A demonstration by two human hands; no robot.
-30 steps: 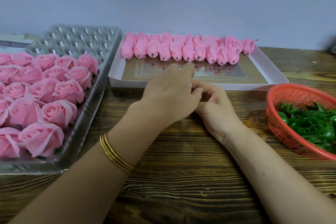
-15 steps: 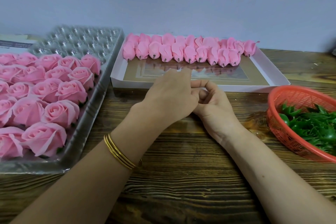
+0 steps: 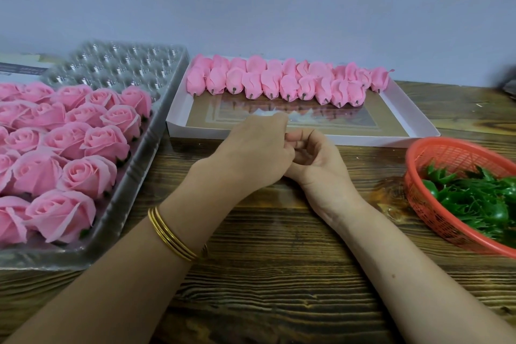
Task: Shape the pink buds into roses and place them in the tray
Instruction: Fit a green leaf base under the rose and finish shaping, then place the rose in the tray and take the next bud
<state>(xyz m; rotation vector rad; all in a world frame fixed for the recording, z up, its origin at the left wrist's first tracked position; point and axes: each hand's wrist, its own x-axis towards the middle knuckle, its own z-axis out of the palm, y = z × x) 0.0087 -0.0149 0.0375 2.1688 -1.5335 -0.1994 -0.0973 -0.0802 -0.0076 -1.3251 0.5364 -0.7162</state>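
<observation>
Several closed pink buds (image 3: 279,82) lie in rows along the far side of a shallow white box (image 3: 416,117). On the left, shaped pink roses (image 3: 83,137) fill the near part of a clear plastic tray (image 3: 125,64), and its far cups hold nothing. My left hand (image 3: 251,153) and my right hand (image 3: 315,160) meet over the wooden table just in front of the box. Both have curled fingers, and the fingertips touch. No bud shows between them; the left palm is hidden.
A red plastic basket (image 3: 418,159) of green leaf-like calyx pieces (image 3: 474,198) stands at the right. A grey wall runs close behind the box and tray. Gold bangles (image 3: 173,234) ring my left wrist. Bare wooden table (image 3: 265,274) lies under my forearms.
My left index finger was stretched out toward the box; it has since curled in. My right fingers have curled tighter. Both hands stay in the same spot.
</observation>
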